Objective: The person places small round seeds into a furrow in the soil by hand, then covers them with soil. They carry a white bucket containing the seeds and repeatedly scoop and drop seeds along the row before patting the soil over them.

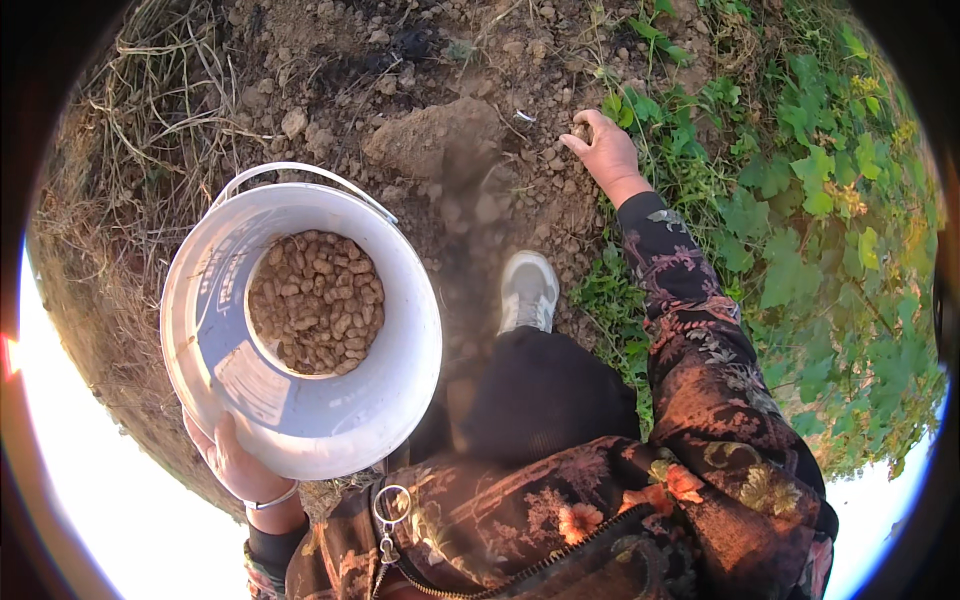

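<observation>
A white plastic bucket (pixel 405 300) is at the left, with a layer of unshelled peanuts (pixel 319 304) covering its bottom. My left hand (pixel 236 461), with a bracelet at the wrist, grips the bucket's near left rim, thumb over the edge. The bucket's handle (pixel 300 166) rests against the far side of the rim. Out over the soil at the upper right, my right hand (pixel 606 154) has its thumb and fingers curled around a small brownish thing, perhaps a peanut or a clod; I cannot tell which.
Loose, cloddy soil (pixel 555 180) lies before me, with a large clod (pixel 420 139) at the middle. Dry stalks (pixel 165 97) cover the ground at the left. Leafy green vines (pixel 787 187) grow along the right. My shoe (pixel 529 289) stands on the soil between bucket and plants.
</observation>
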`<state>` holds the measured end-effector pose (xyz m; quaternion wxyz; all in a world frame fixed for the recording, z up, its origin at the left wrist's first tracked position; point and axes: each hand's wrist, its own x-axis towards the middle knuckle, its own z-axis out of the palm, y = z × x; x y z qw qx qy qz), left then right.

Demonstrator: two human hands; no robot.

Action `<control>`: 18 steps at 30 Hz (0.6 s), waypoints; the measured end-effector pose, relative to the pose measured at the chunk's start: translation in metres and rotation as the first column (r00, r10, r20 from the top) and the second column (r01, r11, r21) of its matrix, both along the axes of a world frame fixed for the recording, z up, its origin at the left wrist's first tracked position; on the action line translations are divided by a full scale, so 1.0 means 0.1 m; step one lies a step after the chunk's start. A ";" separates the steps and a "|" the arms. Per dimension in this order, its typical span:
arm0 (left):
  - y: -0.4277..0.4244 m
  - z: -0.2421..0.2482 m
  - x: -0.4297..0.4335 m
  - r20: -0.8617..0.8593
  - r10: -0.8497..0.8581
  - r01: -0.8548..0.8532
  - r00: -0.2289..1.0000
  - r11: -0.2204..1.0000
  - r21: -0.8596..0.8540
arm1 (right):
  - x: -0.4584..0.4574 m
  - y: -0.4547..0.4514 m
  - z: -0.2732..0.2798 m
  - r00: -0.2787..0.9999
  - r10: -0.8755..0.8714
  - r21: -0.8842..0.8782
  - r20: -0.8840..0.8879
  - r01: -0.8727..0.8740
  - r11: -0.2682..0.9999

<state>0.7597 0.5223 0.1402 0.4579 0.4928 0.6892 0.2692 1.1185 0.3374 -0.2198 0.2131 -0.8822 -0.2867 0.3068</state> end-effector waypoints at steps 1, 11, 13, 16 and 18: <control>-0.02 -0.01 0.01 0.000 0.024 -0.024 1.000 1.000 0.015 | -0.01 -0.01 -0.01 1.000 -0.001 0.012 0.003 0.001 1.000; -0.02 -0.02 0.09 -0.003 0.024 -0.023 1.000 1.000 0.014 | -0.08 -0.06 -0.14 0.910 -0.137 0.242 -0.392 0.245 0.939; -0.02 -0.01 0.03 0.008 0.024 -0.024 1.000 1.000 0.018 | -0.18 0.01 0.00 0.778 -0.170 0.247 -0.605 0.387 0.889; -0.02 -0.02 0.01 -0.001 0.010 -0.010 1.000 1.000 0.026 | -0.19 0.02 0.21 0.606 -0.146 0.164 -0.782 0.426 0.890; -0.01 -0.02 -0.01 -0.028 -0.017 0.018 0.999 1.000 0.003 | -0.20 -0.01 0.19 0.657 -0.117 0.198 -0.745 0.385 0.901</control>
